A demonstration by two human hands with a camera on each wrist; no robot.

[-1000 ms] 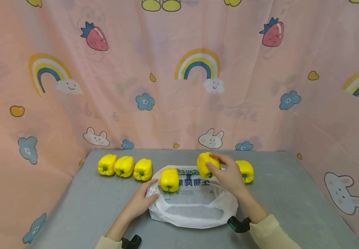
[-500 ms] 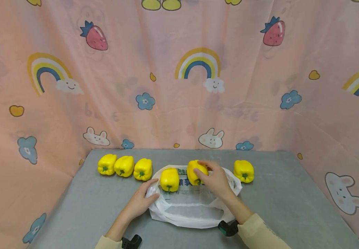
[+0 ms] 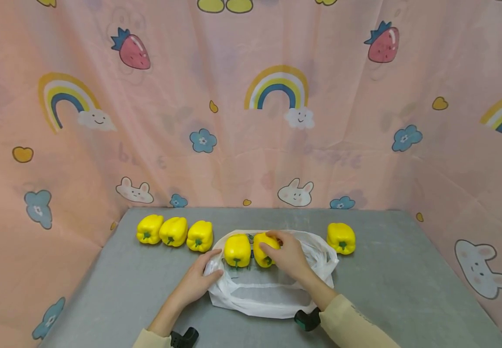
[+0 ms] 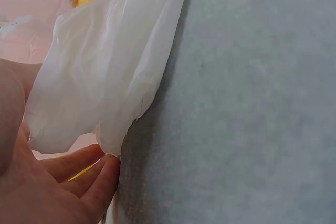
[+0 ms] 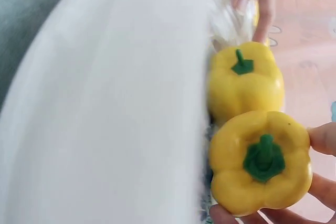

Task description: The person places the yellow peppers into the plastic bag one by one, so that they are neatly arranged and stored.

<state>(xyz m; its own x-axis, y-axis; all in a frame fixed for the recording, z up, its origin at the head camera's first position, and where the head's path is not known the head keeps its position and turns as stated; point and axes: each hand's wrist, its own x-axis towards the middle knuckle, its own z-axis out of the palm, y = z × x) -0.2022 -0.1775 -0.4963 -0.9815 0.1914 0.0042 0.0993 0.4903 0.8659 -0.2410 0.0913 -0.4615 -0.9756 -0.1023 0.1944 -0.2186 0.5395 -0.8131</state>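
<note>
Both forearms come in from the bottom of the head view, cream sleeves down to the wrists, each with a dark strap-on camera mount just behind the wrist. Left hand lies low with the palm down, fingers curled and the thumb tucked in, pinching thin material at the fingertips. Right hand reaches further forward and angles inward toward the left one, fingers and thumb spread and curled around something round.
</note>
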